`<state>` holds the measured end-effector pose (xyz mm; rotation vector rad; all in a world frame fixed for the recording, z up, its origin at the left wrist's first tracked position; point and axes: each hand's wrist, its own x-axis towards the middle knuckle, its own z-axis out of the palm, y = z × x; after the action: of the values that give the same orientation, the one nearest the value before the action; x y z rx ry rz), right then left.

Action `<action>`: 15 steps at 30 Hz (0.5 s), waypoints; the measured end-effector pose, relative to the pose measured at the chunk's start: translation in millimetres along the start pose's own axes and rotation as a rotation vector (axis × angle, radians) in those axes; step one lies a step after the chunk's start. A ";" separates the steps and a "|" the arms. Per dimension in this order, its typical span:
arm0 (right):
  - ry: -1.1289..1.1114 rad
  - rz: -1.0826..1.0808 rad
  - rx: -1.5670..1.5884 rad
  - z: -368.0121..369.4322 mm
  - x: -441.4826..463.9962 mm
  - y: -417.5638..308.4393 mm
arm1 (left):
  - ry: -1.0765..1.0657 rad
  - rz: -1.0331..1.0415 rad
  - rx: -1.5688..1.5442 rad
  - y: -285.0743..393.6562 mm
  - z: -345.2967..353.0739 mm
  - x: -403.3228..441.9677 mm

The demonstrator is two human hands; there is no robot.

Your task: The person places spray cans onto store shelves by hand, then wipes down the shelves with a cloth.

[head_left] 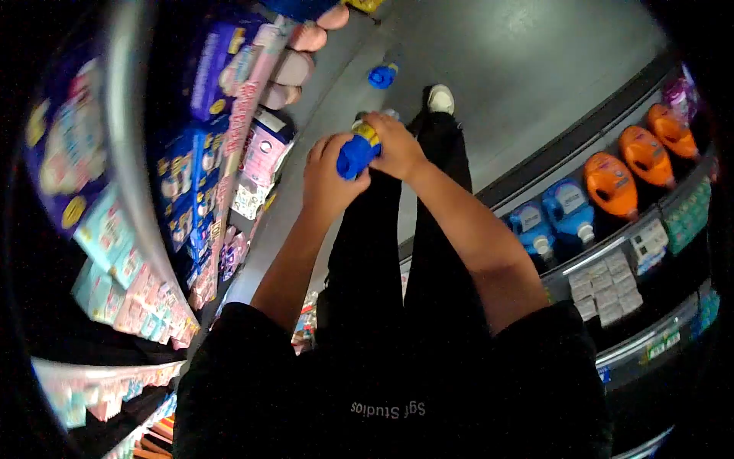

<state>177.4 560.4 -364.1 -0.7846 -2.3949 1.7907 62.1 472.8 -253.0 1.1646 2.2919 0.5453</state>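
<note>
My left hand (325, 174) and my right hand (396, 149) are close together in front of my legs. Both are closed around a blue item with a yellow band (354, 157). Its blue end faces me and looks crumpled or ridged; its exact kind is unclear. My left fingers wrap its left side, while my right hand grips the yellow part farther along. Beyond my hands, a similar blue object (382, 76) is on the grey floor (497, 53), near my light shoe (440, 99).
Shelves of pink, blue and purple packs (200, 187) rise close on my left. To the right, a shelf holds blue bottles (567, 208) and orange bottles (610, 183), with price tags (650, 245) along its edge. Several pale rounded objects (294, 67) are at upper left.
</note>
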 end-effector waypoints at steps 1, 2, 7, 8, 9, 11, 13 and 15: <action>0.028 -0.056 -0.039 -13.0 -4.0 -20.8 | -0.006 -0.001 0.007 18.6 -25.6 -6.6; 0.036 -0.088 -0.063 -28.3 -10.4 -43.3 | -0.008 -0.002 0.013 39.7 -52.2 -14.9; -0.037 -0.305 -0.004 -105.0 -26.3 -166.4 | 0.112 0.090 -0.015 143.5 -180.4 -48.0; -0.036 -0.361 -0.065 -123.2 -30.3 -195.6 | 0.133 0.122 -0.017 157.4 -204.3 -55.0; -0.035 -0.408 -0.084 -135.3 -32.7 -216.9 | 0.158 0.140 -0.002 172.4 -227.4 -61.7; -0.054 -0.458 -0.128 -157.4 -39.6 -261.6 | 0.267 0.228 -0.070 191.3 -261.9 -72.1; -0.132 -0.395 -0.066 -176.0 -42.9 -304.7 | 0.369 0.305 -0.211 204.2 -284.9 -79.9; -0.159 -0.368 -0.095 -186.4 -40.6 -333.1 | 0.437 0.345 -0.248 217.6 -303.8 -85.6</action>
<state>153.5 641.3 10.3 -0.1892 -2.5271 1.6549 57.9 485.6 130.2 1.4309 2.2808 1.2863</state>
